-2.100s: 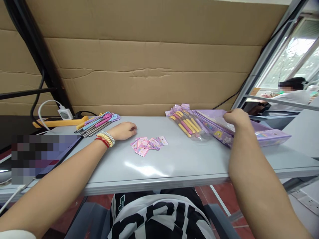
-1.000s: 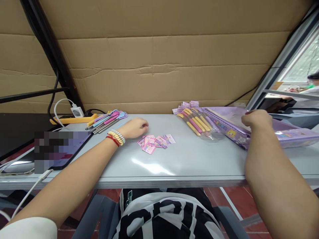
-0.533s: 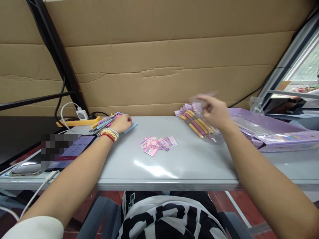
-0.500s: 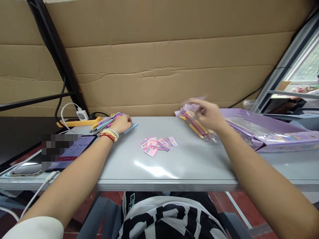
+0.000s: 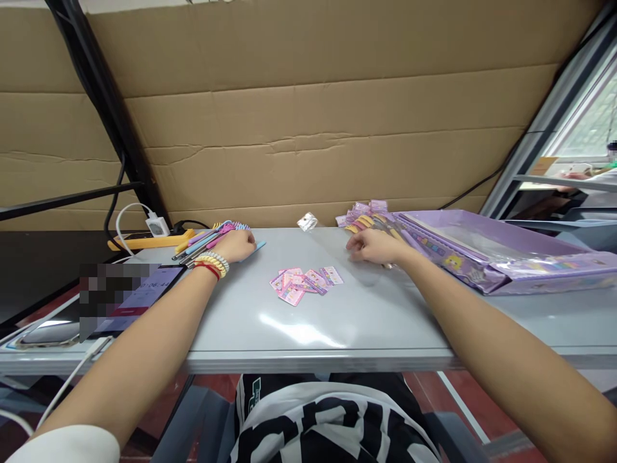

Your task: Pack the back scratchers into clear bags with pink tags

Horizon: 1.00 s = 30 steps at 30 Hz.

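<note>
Hands rest on the grey worktop (image 5: 366, 321). Right hand (image 5: 373, 246), half a second ago raised with a clear wrapper, now lies loosely open beside the packed yellow-handled tools (image 5: 371, 222); left hand (image 5: 236, 245) stays curled on a blue-handled piece (image 5: 258, 245) by the cutlery bundle (image 5: 205, 236).

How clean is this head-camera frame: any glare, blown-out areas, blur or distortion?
Head view: a glare patch on the grey tabletop; the window at right is washed out; a pixelated block covers the dark tablet; wide-angle stretching enlarges both forearms; the pink cards stay sharp.
</note>
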Each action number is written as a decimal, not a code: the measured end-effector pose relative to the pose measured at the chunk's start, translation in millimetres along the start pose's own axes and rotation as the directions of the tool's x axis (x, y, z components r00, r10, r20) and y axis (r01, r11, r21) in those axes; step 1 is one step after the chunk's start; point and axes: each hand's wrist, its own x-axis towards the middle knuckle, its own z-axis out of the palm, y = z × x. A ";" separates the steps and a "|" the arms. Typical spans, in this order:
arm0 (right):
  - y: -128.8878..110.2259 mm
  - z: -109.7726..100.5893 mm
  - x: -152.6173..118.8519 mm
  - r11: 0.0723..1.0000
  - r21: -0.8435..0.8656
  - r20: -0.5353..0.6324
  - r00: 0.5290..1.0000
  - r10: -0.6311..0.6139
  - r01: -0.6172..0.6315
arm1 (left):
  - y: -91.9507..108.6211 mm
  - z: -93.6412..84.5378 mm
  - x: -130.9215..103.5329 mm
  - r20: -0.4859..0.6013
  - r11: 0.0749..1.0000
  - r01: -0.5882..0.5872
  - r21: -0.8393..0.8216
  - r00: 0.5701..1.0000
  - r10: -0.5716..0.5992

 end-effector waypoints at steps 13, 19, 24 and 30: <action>1.7 -3.6 -1.9 0.969 -0.233 0.022 0.997 -0.075 0.078 | -24.4 -24.0 -3.3 -0.002 0.980 0.189 0.067 0.982 -0.189; -5.3 1.3 -5.2 0.979 -0.138 0.057 0.988 -0.141 0.147 | -32.1 -25.7 -2.7 -0.038 0.950 0.297 0.094 0.955 -0.294; -6.6 0.7 -7.0 0.981 -0.125 0.065 0.988 -0.141 0.148 | -45.7 -20.0 -1.2 -0.102 0.914 0.391 0.105 0.919 -0.381; -8.9 -0.7 -8.2 0.980 -0.136 0.087 0.987 -0.135 0.146 | -51.5 -9.1 3.5 -0.075 0.895 0.419 0.153 0.908 -0.412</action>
